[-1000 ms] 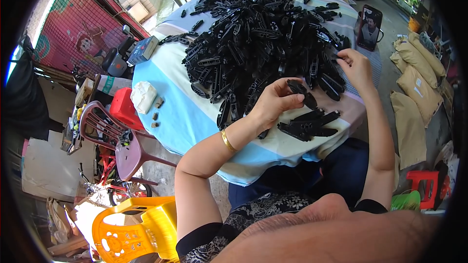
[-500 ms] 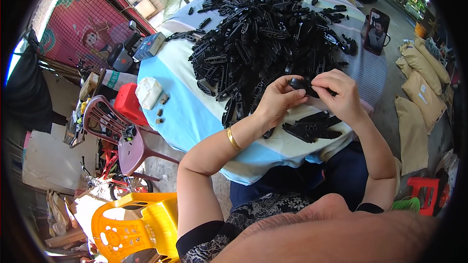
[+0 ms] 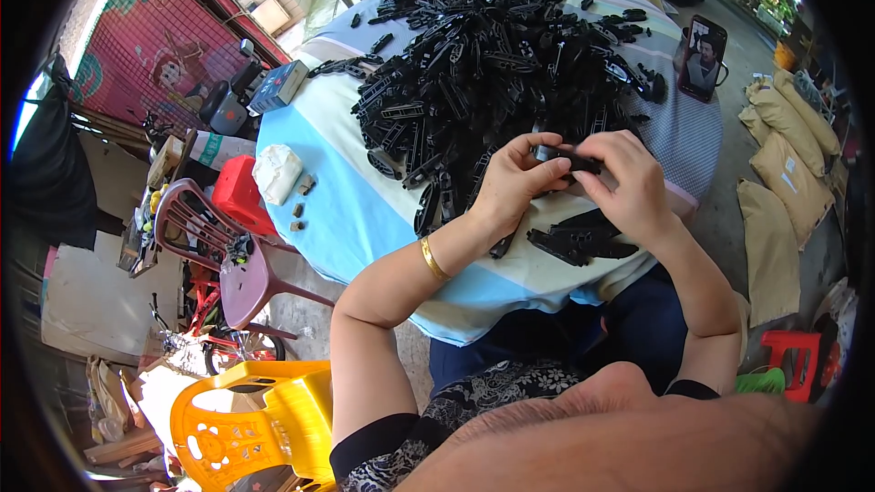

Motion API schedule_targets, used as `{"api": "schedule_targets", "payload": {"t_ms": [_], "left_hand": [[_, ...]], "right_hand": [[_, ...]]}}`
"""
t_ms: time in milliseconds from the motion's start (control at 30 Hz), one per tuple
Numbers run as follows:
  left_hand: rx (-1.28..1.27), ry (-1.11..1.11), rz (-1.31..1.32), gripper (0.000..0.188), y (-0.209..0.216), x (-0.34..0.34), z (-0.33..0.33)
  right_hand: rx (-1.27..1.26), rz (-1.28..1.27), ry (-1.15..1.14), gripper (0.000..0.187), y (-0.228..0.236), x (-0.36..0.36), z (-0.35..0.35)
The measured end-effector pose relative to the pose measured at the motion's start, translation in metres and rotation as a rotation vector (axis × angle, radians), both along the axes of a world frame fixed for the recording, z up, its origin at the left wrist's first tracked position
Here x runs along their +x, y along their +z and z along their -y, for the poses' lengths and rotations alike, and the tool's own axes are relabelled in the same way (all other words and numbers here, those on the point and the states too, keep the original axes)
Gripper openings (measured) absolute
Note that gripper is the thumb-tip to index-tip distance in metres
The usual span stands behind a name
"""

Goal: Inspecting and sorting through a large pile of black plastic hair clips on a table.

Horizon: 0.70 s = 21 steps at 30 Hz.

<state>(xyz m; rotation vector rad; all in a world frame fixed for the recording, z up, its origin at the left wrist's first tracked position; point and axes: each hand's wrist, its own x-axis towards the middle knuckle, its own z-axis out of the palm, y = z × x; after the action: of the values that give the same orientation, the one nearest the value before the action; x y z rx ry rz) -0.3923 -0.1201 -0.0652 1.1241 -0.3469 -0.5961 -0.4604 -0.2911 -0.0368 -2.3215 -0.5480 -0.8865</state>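
Between my two hands, just above the cloth, is an elongated black plastic part. My left hand pinches its left end with thumb and fingers. At its right end, my right hand is closed on it, with the thumb below. Fingers hide much of its shape. A large heap of similar black plastic parts covers the table beyond my hands. Near the table's front edge, below my hands, a few black parts lie together on the striped cloth.
A phone stands at the table's right side. On the left are a box, a crumpled white bag and several small brown pieces. Chairs stand left; brown sacks lie on the floor at right.
My right hand has turned and shifted slightly left, its thumb now against the black part. The part now lies lengthwise between both hands. The left hand has barely moved.
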Motion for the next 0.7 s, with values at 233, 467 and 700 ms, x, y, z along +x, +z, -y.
{"api": "schedule_targets", "payload": {"t_ms": [233, 467, 700], "left_hand": [[0.184, 0.088, 0.574, 0.029, 0.011, -0.017, 0.0], [0.091, 0.194, 0.62, 0.045, 0.011, -0.013, 0.003], [0.522, -0.17, 1.272, 0.031, -0.003, -0.011, 0.006]], "right_hand": [[0.461, -0.705, 0.256, 0.028, -0.006, 0.005, 0.018], [0.528, -0.763, 0.328, 0.031, -0.011, 0.02, 0.028], [0.579, -0.441, -0.1, 0.028, -0.038, 0.071, 0.146]]}}
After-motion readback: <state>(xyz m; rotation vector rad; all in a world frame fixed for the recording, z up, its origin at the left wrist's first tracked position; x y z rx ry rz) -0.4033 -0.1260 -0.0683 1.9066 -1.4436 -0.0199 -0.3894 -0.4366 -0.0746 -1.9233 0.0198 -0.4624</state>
